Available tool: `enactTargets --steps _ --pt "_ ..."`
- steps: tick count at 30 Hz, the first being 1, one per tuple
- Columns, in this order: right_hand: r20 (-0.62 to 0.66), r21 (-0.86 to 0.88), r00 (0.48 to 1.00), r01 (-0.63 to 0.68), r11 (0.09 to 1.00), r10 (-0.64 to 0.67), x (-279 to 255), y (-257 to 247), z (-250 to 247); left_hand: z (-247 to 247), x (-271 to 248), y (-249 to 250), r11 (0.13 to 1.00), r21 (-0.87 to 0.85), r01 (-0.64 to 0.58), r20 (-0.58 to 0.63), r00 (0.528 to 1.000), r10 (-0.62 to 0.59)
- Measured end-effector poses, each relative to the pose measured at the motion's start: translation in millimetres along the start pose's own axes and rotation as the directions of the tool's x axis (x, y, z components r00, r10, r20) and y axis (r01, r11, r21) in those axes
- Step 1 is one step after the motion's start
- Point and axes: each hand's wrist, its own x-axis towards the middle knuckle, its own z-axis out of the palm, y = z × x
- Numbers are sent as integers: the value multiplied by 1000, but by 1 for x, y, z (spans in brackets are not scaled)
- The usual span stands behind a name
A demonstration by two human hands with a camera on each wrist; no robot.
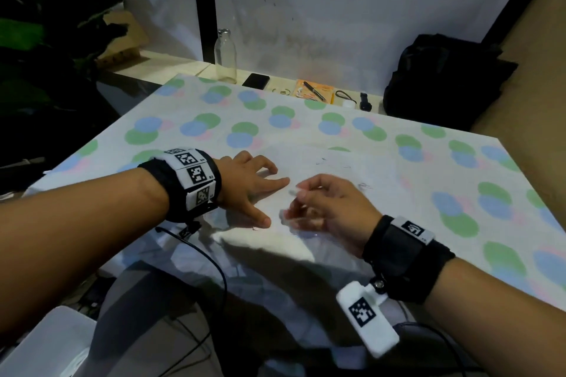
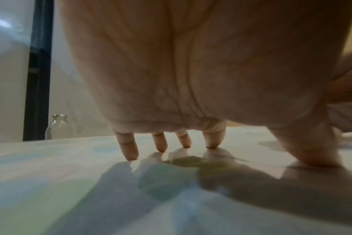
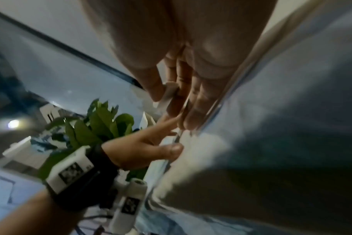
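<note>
White strip (image 3: 169, 93), perhaps tape, in right fingers (image 1: 315, 182) near sheet (image 1: 361, 162) edge

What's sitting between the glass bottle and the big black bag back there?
In the head view, between the glass bottle and the black bag lie a black phone, a pen on an orange pad, a black cord and a small black gadget.

L hand (image 2: 201, 71) 4 fingers (image 2: 129, 147) on cloth (image 2: 50, 182); bottle (image 2: 58, 128) behind.
</note>
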Motion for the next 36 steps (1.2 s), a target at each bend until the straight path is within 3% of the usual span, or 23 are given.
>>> enactTargets --steps 2,4,7,8,10,12,13,14,16,17,19,22,25,26,31,33,36 --pt "-7 -44 1000 -3 999 3 5 5 -3 -1 -1 -2 1000 -7 -8 17 1000 8" --pt "-172 -59 984 47 997 -56 18 2 -22 0 0 -4 1000 -30 -6 27 1000 7" --pt "-384 -294 891 129 947 -241 28 -14 -50 4 1 -5 998 -67 21 73 997 -16" --pt "-379 -348 881 149 926 -284 27 -18 -53 6 3 -7 997 -73 20 87 996 -13" --pt "-267 -333 928 165 928 -261 19 -20 -46 8 6 -11 996 -86 19 112 994 -9" --pt "-71 -260 994 59 964 -80 6 -16 -32 9 7 -13 994 -105 35 136 991 -21" --pt "13 -247 1000 -1 969 4 2 -11 -28 9 7 -13 992 -112 50 148 988 -33" --pt "41 -253 998 -28 967 40 0 -7 -27 8 7 -12 991 -116 61 160 986 -42" --pt "-62 -354 998 1 935 -24 9 -8 -34 7 5 -11 990 -127 66 171 984 -43" --pt "-116 -472 989 31 881 -97 15 -14 -38 6 5 -10 989 -136 65 170 985 -42" --pt "-90 -652 979 82 754 -185 27 -28 -38 6 5 -11 985 -158 69 161 986 -43" --pt "114 -815 987 157 558 -111 42 -42 -11 5 9 -11 982 -166 88 164 985 -60" --pt "276 -936 961 276 218 -32 54 -42 23 4 10 -8 984 -145 99 160 984 -75" --pt "301 -941 953 301 154 -22 58 -42 30 4 10 -7 985 -144 100 151 985 -78" --pt "180 -976 976 193 97 -125 82 -50 28 6 11 -7 987 -121 106 144 986 -88" --pt "238 -965 964 248 81 -117 77 -46 32 7 13 -8 988 -110 109 138 986 -94" --pt "410 -912 912 410 37 -2 53 -36 44 8 14 -7 988 -111 103 138 987 -88"
